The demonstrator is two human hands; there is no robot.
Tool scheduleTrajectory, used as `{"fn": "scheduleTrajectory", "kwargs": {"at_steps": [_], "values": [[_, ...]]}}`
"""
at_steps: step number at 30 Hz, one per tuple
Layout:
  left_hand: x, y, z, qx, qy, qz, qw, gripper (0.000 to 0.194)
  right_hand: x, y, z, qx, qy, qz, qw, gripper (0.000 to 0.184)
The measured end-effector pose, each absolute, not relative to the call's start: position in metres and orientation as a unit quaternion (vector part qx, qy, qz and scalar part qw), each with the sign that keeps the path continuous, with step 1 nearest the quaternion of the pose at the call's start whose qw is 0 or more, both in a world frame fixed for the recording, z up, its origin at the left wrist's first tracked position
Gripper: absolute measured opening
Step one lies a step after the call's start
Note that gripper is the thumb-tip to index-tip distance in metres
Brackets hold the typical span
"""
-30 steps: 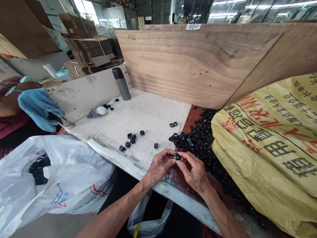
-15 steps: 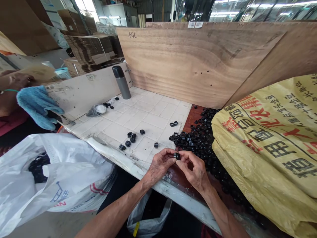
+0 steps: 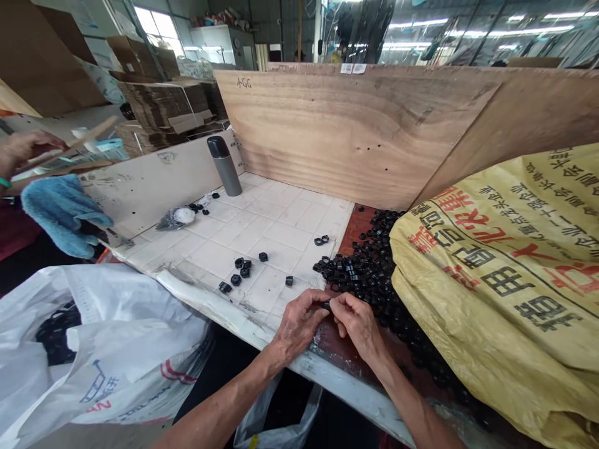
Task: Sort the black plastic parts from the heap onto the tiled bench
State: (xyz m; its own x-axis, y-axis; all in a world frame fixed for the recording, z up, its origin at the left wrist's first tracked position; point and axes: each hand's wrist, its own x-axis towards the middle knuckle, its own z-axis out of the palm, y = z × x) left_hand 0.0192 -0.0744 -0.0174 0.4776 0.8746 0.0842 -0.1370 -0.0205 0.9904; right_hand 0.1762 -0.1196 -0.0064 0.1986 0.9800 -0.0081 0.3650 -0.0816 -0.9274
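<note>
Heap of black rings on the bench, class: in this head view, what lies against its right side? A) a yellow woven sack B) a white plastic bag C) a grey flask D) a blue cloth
A: the yellow woven sack slumps against the right side of the heap of black rings.

Rings (image 3: 369, 280) lie left of a sack (image 3: 486, 293).

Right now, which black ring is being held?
The ring pinched between the left hand and right hand, beside the pile; the others lie loose on the tiles, in the pile or in the white bag.
</note>
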Motion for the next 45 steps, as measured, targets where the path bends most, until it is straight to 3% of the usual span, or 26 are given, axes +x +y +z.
{"fn": "scheduleTrajectory", "kwargs": {"at_steps": [2,6,12,17,21,26,32,35,38,41,45], "values": [[0.019,-0.074,-0.019,0.580,0.313,0.406,0.633,0.023,0.175,-0.120,-0.005,-0.651,-0.521,0.329,0.443,0.038],[0.020,-0.072,-0.025,0.492,0.299,0.409,0.708,0.028,0.176,-0.122,-0.005,-0.615,-0.583,0.273,0.454,0.023],[0.020,-0.074,-0.019,0.552,0.322,0.398,0.658,0.023,0.179,-0.122,-0.008,-0.624,-0.557,0.314,0.449,0.022],[0.021,-0.071,-0.015,0.455,0.297,0.396,0.740,0.031,0.177,-0.124,-0.008,-0.600,-0.586,0.294,0.459,0.016],[0.020,-0.071,-0.015,0.476,0.305,0.390,0.727,0.030,0.173,-0.124,-0.010,-0.607,-0.566,0.307,0.466,0.015],[0.017,-0.072,-0.016,0.627,0.335,0.352,0.609,0.018,0.174,-0.123,-0.012,-0.626,-0.550,0.341,0.434,0.016],[-0.017,-0.054,-0.015,0.824,0.441,0.286,0.212,0.023,0.188,-0.118,-0.026,-0.711,-0.583,0.081,0.386,0.011],[-0.023,-0.045,-0.011,0.831,0.482,0.275,0.035,0.024,0.190,-0.116,-0.033,-0.743,-0.592,0.014,0.312,0.024],[0.001,-0.046,-0.009,0.860,0.426,0.273,0.057,0.023,0.190,-0.115,-0.034,-0.753,-0.605,0.003,0.257,0.027],[0.038,-0.049,-0.015,0.878,0.381,0.248,0.151,0.026,0.190,-0.115,-0.031,-0.754,-0.606,0.008,0.255,0.022],[0.060,-0.045,-0.028,0.867,0.391,0.255,0.172,0.017,0.191,-0.115,-0.027,-0.742,-0.623,0.014,0.248,0.025]]}}
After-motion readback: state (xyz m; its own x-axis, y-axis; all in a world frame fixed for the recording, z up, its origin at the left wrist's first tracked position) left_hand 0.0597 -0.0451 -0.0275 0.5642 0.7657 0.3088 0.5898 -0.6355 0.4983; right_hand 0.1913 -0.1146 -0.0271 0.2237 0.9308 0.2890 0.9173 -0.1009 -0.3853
